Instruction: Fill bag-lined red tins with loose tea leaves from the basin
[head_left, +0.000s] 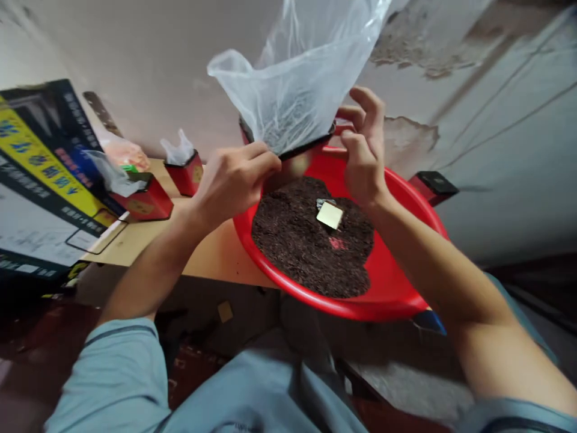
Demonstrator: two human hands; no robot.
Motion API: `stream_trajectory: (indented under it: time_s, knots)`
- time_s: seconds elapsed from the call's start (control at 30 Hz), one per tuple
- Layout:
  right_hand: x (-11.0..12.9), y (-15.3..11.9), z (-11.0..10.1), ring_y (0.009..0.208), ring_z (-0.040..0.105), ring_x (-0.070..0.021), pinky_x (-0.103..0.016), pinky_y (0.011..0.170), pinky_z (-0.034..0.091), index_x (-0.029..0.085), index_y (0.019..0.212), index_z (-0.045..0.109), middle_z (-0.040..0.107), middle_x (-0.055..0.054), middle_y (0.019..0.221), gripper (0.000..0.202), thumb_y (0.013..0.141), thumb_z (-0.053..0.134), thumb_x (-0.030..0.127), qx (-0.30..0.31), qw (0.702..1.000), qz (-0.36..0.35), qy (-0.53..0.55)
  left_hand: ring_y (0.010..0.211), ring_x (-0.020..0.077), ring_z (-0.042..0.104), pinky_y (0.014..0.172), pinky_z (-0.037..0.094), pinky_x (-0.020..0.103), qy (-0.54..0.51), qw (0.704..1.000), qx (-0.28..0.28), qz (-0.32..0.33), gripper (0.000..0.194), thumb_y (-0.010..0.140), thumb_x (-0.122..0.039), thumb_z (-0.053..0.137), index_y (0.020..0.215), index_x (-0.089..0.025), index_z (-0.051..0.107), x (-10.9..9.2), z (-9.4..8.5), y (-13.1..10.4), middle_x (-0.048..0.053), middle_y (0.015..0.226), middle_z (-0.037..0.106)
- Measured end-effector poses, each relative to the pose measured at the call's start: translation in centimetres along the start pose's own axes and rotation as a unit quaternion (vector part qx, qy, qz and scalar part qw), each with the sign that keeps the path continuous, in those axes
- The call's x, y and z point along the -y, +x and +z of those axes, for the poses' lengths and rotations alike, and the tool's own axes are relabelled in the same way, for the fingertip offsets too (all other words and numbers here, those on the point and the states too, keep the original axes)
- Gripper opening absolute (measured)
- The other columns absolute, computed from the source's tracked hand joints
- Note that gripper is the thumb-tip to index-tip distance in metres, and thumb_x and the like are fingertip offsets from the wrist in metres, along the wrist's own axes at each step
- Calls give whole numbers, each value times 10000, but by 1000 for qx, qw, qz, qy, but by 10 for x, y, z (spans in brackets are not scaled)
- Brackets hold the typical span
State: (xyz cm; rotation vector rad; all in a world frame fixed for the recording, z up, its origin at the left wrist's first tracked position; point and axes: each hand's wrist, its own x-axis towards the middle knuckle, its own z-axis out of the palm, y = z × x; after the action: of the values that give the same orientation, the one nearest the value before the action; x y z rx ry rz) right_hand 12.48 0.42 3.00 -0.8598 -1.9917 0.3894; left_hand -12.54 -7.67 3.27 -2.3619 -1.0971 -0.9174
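Note:
A red box with a black rim (311,144) is held up above the far part of a red basin (311,299). A clear plastic bag (306,84) lines it and flares upward from its mouth. My left hand (237,177) is closed on the box's near-left rim, pinching the bag's edge there. At the right side, my right hand (365,147) has its fingers bent around the box's edge. Dark, loose, leaf-like material (297,240) fills much of the basin. On that material lies a small cream-coloured square (330,215). The box's underside is mostly hidden.
Two red boxes with plastic liners, a nearer one (151,198) and a farther one (184,171), stand left on a wooden table (216,258). A large printed carton (49,174) leans beside them. Another red-black box (435,185) sits behind the basin near the wall.

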Motion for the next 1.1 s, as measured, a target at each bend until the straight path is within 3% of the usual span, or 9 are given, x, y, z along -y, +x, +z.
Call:
stream_trajectory:
  time_s: [0.1, 0.23, 0.4, 0.5, 0.6, 0.73, 0.9, 1.0, 1.1]
  knots:
    - [-25, -39, -28, 1128, 639, -236, -428, 859, 597, 290, 1376, 395, 619, -98, 1334, 510, 888, 453, 424, -74, 972, 145, 172, 802, 160, 700, 693, 494, 270, -58, 996, 58, 47, 270, 911, -84, 514, 973, -195, 752, -12, 49, 10, 28, 921, 755]
    - [-60, -95, -35, 1012, 695, -264, -486, 835, 605, 280, 1242, 488, 696, -87, 1183, 447, 901, 463, 568, -41, 907, 333, 256, 740, 147, 711, 612, 453, 237, -70, 974, 194, 89, 292, 810, -37, 556, 885, -218, 772, -23, 114, -2, 4, 847, 789]
    - [-74, -128, -23, 995, 718, -266, -480, 860, 598, 254, 1264, 526, 705, -127, 1184, 573, 973, 350, 714, 30, 839, 455, 298, 826, 166, 759, 640, 483, 234, -47, 937, 331, 103, 314, 815, -46, 582, 923, -236, 808, -24, 134, -19, 22, 971, 834]
    - [-60, -124, -28, 1077, 699, -263, -485, 937, 568, 256, 1299, 554, 683, -126, 1263, 588, 993, 363, 720, 18, 906, 353, 234, 911, 158, 765, 717, 518, 222, -72, 929, 353, 83, 287, 862, -96, 603, 960, -266, 813, -17, 108, -15, 2, 1051, 836]
    - [-34, -113, -39, 1153, 651, -256, -467, 1022, 510, 246, 1227, 624, 681, -114, 1265, 456, 1015, 466, 618, -69, 985, 125, 100, 849, 158, 753, 755, 535, 234, -106, 937, 332, 29, 194, 900, -191, 647, 973, -261, 813, -19, 64, 0, 0, 959, 832]
    - [-2, -96, -36, 1041, 633, -260, -446, 962, 480, 203, 1013, 700, 725, -123, 1062, 295, 1040, 506, 423, -25, 992, -77, -101, 881, 190, 731, 836, 552, 295, -55, 973, 211, -71, 256, 992, -365, 606, 1079, -207, 787, -45, 40, 34, 50, 984, 794]
    - [-1, -85, -20, 908, 640, -274, -471, 956, 438, 170, 879, 738, 711, -133, 869, 281, 1006, 497, 238, 177, 945, -15, -273, 969, 271, 729, 818, 569, 361, 82, 950, 268, -134, 141, 913, -245, 684, 997, -193, 785, -57, 86, 54, 115, 1085, 739]
    - [-13, -95, -27, 972, 634, -323, -639, 1126, 299, 221, 843, 760, 666, -94, 758, 176, 946, 618, 246, 189, 936, 53, -291, 855, 236, 723, 731, 549, 327, 53, 952, 285, -99, 156, 869, -130, 657, 853, -218, 785, -52, 97, 43, 69, 942, 753]
    - [-17, -112, -34, 1172, 547, -389, -760, 1203, 125, 275, 986, 785, 692, -106, 944, 141, 894, 694, 219, 154, 946, 29, -283, 869, 226, 704, 696, 536, 311, 35, 969, 229, -83, 194, 879, -125, 627, 780, -203, 774, -57, 88, 28, 71, 981, 777]
